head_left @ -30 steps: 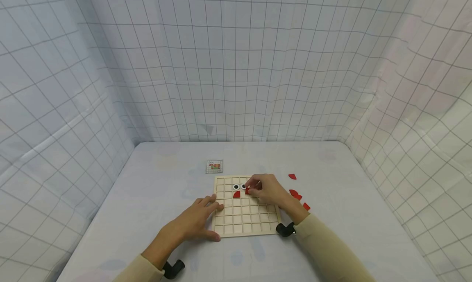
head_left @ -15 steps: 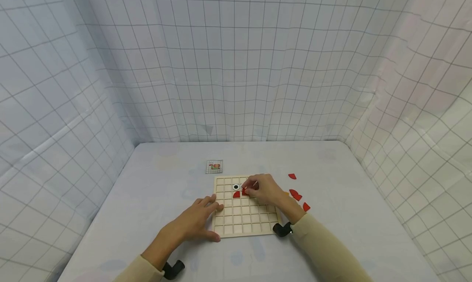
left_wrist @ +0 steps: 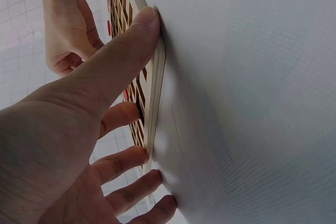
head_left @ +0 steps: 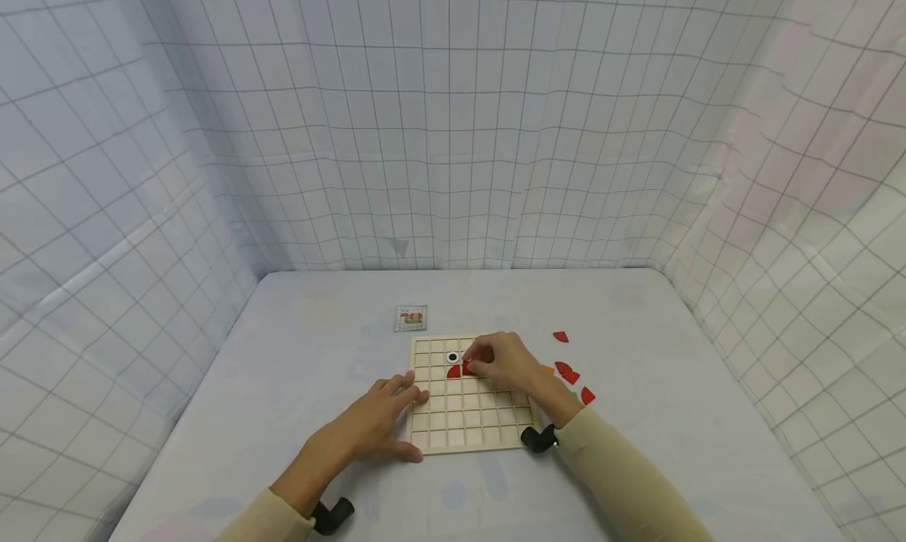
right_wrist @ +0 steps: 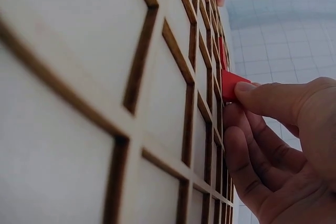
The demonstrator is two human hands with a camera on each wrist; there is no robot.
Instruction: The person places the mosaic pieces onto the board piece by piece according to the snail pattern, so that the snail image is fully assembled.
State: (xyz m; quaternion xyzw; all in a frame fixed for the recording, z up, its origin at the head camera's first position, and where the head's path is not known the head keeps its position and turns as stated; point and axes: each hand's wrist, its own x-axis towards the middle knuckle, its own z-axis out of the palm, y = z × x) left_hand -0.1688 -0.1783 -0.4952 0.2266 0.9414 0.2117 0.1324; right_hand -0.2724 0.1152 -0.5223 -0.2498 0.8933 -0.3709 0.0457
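Observation:
A pale wooden board [head_left: 463, 420] with a grid of raised ribs lies on the table. At its upper part my right hand [head_left: 505, 361] pinches a red tile [right_wrist: 232, 86] between thumb and fingers, one edge tipped against the grid. Just left of that, a red quarter-circle tile [head_left: 454, 372] sits in a cell, with a round eye tile [head_left: 453, 358] above it. A second eye tile is hidden by the right hand. My left hand [head_left: 378, 420] rests at the board's left side with spread fingers, its thumb [left_wrist: 144, 19] on the near corner.
Several loose red tiles [head_left: 588, 396] lie right of the board, with an orange piece [head_left: 548, 370] partly behind the right wrist. A small picture card [head_left: 410, 318] lies beyond the board's far left corner. Grid-patterned curtains [head_left: 453, 133] enclose the table's back and sides.
My right hand has shifted slightly left with the red tile, bringing it beside the placed quarter-circle and covering the second eye tile. The left hand has stayed put.

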